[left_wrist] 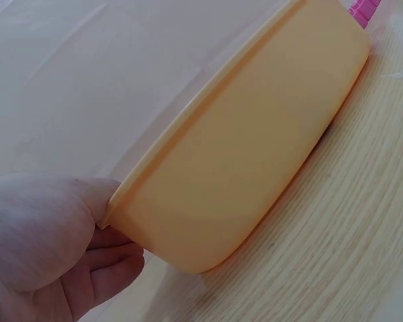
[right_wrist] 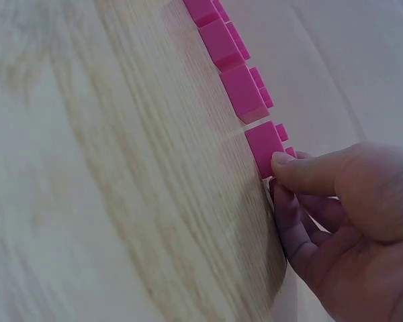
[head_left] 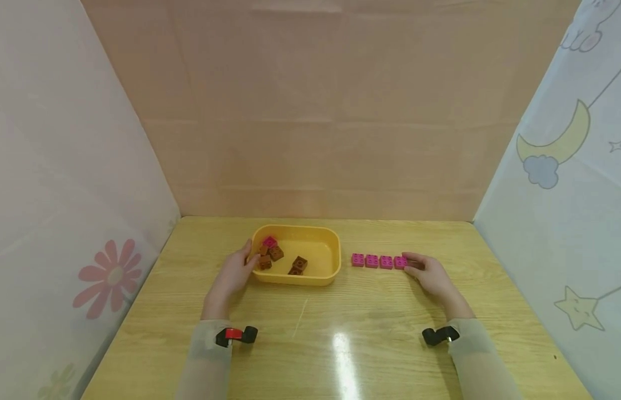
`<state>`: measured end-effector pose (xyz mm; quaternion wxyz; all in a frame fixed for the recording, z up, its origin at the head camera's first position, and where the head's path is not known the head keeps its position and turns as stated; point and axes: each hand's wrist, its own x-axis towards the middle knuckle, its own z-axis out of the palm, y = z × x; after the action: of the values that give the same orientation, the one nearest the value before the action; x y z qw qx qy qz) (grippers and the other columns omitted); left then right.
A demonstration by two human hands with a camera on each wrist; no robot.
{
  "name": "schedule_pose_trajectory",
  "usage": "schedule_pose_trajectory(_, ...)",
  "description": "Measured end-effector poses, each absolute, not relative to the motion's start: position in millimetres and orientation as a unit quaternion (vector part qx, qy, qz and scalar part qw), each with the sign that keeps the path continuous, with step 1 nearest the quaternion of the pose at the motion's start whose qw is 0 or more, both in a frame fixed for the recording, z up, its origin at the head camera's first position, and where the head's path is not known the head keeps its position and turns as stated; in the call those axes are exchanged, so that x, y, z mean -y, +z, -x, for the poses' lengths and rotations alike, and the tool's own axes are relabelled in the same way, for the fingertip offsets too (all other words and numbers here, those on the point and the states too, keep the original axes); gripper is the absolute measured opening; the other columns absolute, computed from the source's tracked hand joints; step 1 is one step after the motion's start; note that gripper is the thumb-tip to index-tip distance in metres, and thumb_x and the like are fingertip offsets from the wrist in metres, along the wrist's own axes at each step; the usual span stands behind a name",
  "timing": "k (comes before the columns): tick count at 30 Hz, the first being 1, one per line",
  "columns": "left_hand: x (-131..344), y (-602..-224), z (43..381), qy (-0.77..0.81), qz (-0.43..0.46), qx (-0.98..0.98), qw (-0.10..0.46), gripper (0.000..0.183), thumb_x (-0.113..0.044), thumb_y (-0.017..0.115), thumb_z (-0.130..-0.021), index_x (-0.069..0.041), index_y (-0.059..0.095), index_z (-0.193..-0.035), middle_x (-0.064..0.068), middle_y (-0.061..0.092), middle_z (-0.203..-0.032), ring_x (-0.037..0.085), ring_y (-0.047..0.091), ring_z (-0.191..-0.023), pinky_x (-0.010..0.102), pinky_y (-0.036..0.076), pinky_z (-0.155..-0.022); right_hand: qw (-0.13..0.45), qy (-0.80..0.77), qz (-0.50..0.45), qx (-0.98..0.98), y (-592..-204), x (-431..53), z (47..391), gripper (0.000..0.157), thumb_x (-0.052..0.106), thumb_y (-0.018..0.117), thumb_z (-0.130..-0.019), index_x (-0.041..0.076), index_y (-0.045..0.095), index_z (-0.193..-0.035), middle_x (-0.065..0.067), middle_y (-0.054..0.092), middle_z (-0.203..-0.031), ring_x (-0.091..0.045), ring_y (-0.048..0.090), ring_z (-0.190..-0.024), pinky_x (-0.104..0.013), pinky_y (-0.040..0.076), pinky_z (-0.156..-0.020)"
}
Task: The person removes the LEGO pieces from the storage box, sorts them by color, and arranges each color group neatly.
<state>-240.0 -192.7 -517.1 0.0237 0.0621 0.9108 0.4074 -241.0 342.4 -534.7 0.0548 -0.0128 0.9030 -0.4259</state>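
My left hand (head_left: 233, 273) grips the left end of a yellow plastic tub (head_left: 296, 280), thumb over the rim and fingers under it in the left wrist view. Inside the tub lie several brown toy bricks (head_left: 276, 253) and a pink one (head_left: 270, 242). To the right of the tub, several pink toy bricks (head_left: 372, 261) stand in a row on the table, studs up. My right hand (head_left: 433, 276) pinches the rightmost pink brick (right_wrist: 263, 149) at its right end, thumb at its near side. A narrow gap separates that brick from its neighbour in the right wrist view.
The wooden table (head_left: 285, 344) reaches back to a tan paper wall (head_left: 310, 144). White sheets with printed flowers, a moon and stars hang at the left and right sides. A dark wrist camera (head_left: 237, 335) sits on the left sleeve, another (head_left: 440, 335) on the right.
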Motion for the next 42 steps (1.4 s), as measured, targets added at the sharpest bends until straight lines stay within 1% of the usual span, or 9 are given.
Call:
schedule_pose_trajectory(9, 192.5, -516.4, 238.9, 0.411, -0.057, -0.909, 0.031, 0.066, -0.029, 0.052, -0.116, 0.002, 0.025, -0.167, 0.024, 0.033, -0.169, 0.041, 0.035, -0.154, 0.057, 0.032, -0.124, 0.051, -0.443, 0.016, -0.895, -533.1, -341.3, 238.5, 0.051, 0.011, 0.063, -0.109, -0.002, 0.050, -0.157, -0.031, 0.055, -0.152, -0.049, 0.051, -0.141, -0.061, 0.039, -0.119)
schedule_pose_trajectory(11, 192.5, -516.2, 238.7, 0.416, -0.055, -0.907, 0.033, 0.066, -0.029, 0.051, -0.116, 0.002, 0.025, -0.168, 0.023, 0.032, -0.169, 0.040, 0.034, -0.155, 0.057, 0.032, -0.124, 0.051, -0.451, 0.012, -0.891, -532.5, -341.0, 237.8, 0.053, 0.012, 0.063, -0.109, -0.002, 0.048, -0.158, -0.030, 0.053, -0.154, -0.047, 0.052, -0.141, -0.050, 0.046, -0.116)
schedule_pose_trajectory(13, 192.1, -516.4, 238.3, 0.419, -0.053, -0.906, 0.035, 0.066, -0.029, 0.051, -0.116, 0.001, 0.024, -0.168, 0.023, 0.031, -0.170, 0.040, 0.033, -0.155, 0.057, 0.031, -0.124, 0.050, -0.468, 0.000, -0.882, -532.4, -340.9, 237.3, 0.055, 0.015, 0.064, -0.110, -0.001, 0.047, -0.159, -0.028, 0.052, -0.157, -0.045, 0.051, -0.143, -0.032, 0.051, -0.109)
schedule_pose_trajectory(17, 191.1, -517.9, 238.3, 0.424, -0.058, -0.903, 0.035, 0.066, -0.029, 0.051, -0.116, 0.002, 0.024, -0.168, 0.024, 0.031, -0.170, 0.041, 0.033, -0.155, 0.058, 0.031, -0.124, 0.028, -0.510, -0.030, -0.859, -531.4, -337.1, 234.6, 0.058, 0.021, 0.063, -0.111, 0.000, 0.044, -0.161, -0.025, 0.047, -0.161, -0.041, 0.048, -0.146, -0.009, 0.049, -0.091)
schedule_pose_trajectory(22, 191.4, -518.1, 240.4, 0.423, -0.067, -0.903, 0.025, 0.067, -0.031, 0.051, -0.116, 0.003, 0.024, -0.167, 0.025, 0.033, -0.169, 0.041, 0.035, -0.154, 0.058, 0.031, -0.124, -0.035, -0.566, -0.069, -0.821, -524.2, -316.6, 233.4, 0.057, 0.023, 0.065, -0.109, 0.004, 0.049, -0.160, -0.023, 0.051, -0.158, -0.034, 0.050, -0.142, -0.013, 0.055, -0.089)
schedule_pose_trajectory(28, 193.4, -515.7, 237.8, 0.425, -0.061, -0.902, 0.035, 0.068, -0.031, 0.050, -0.116, 0.002, 0.022, -0.168, 0.024, 0.030, -0.170, 0.041, 0.033, -0.155, 0.057, 0.029, -0.126, -0.086, -0.589, -0.043, -0.802, -510.3, -271.5, 242.0, 0.049, 0.021, 0.067, -0.108, 0.004, 0.058, -0.153, -0.023, 0.057, -0.151, -0.030, 0.053, -0.138, -0.009, 0.051, -0.090)
schedule_pose_trajectory(34, 194.4, -515.8, 239.0, 0.421, -0.051, -0.905, 0.040, 0.067, -0.030, 0.050, -0.116, 0.001, 0.022, -0.168, 0.023, 0.030, -0.170, 0.041, 0.032, -0.156, 0.058, 0.029, -0.125, -0.090, -0.602, 0.034, -0.793, -501.4, -212.4, 253.1, 0.041, 0.008, 0.069, -0.105, -0.002, 0.064, -0.144, -0.021, 0.063, -0.145, -0.034, 0.059, -0.133, -0.012, 0.051, -0.094)
schedule_pose_trajectory(37, 194.3, -515.9, 239.3, 0.418, -0.054, -0.906, 0.039, 0.067, -0.030, 0.050, -0.116, 0.002, 0.022, -0.168, 0.025, 0.031, -0.170, 0.042, 0.033, -0.155, 0.058, 0.029, -0.125, -0.085, -0.615, 0.061, -0.782, -504.0, -183.9, 255.1, 0.038, 0.004, 0.072, -0.103, -0.002, 0.068, -0.140, -0.023, 0.067, -0.140, -0.039, 0.064, -0.125, -0.016, 0.056, -0.090)
schedule_pose_trajectory(42, 195.3, -518.1, 239.7, 0.415, -0.062, -0.907, 0.032, 0.067, -0.030, 0.049, -0.116, 0.004, 0.022, -0.167, 0.026, 0.030, -0.169, 0.044, 0.033, -0.155, 0.059, 0.028, -0.125, -0.066, -0.635, 0.089, -0.764, -506.3, -142.9, 250.5, 0.037, 0.002, 0.072, -0.101, -0.002, 0.069, -0.138, -0.021, 0.067, -0.141, -0.036, 0.063, -0.127, -0.032, 0.056, -0.103)
